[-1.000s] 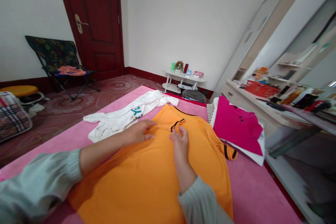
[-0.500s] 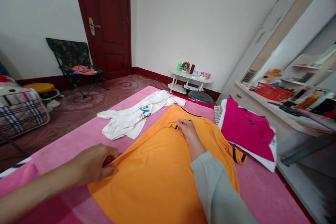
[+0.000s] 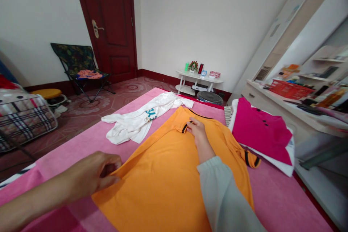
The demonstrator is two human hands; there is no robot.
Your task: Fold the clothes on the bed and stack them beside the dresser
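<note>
An orange shirt (image 3: 163, 174) with black trim lies spread over the pink bed cover. My left hand (image 3: 95, 172) pinches its left side edge near the hem, fingers curled and thumb on top of the cloth. Further up, my right hand (image 3: 197, 130) grips the black-striped cuff of the left sleeve, which is folded in over the shirt's body. On the right, the other sleeve (image 3: 251, 158) sticks out past the shirt's edge. Beyond the left side edge lies a crumpled white shirt (image 3: 141, 116) with blue-green lettering.
Folded clothes with a magenta shirt (image 3: 261, 130) on top sit at the bed's right edge. Past them stands a white dresser (image 3: 254, 94) carrying a red basket (image 3: 289, 90). A small white table (image 3: 199, 77), a folding chair (image 3: 77, 61) and a plaid bag (image 3: 27, 119) stand around the bed.
My right hand has shifted slightly, and the striped cuff shows more clearly at its fingers. My left hand stays at the side edge. The camera view has moved a little.
</note>
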